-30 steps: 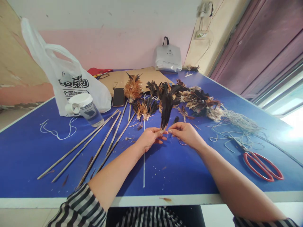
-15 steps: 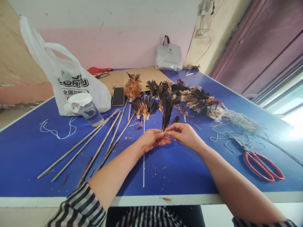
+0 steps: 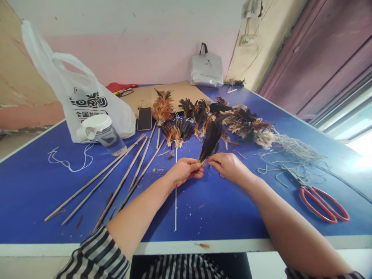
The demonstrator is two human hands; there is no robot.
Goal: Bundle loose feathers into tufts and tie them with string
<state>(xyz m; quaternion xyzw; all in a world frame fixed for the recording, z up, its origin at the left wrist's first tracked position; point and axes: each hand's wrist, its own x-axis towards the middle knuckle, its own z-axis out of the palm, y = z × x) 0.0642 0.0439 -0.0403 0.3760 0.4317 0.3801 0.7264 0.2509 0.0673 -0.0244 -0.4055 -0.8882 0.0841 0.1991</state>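
One bunch of dark feathers (image 3: 212, 135) over the table (image 3: 226, 217), pinched at the base in my L hand (image 3: 186, 171), prob. so it sits tight, tips leaning R; my R hand (image 3: 232, 166) is just beside, fingers curled, can't tell if gripping anything. Scissors (image 3: 304, 188) lie R, prob. for reach.

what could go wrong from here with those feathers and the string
The dark feathers seem pinched only near their base by the left hand, so they might splay or slip. The scissors lie with blades among the tangled string, so pulling a strand might snag or drag them.
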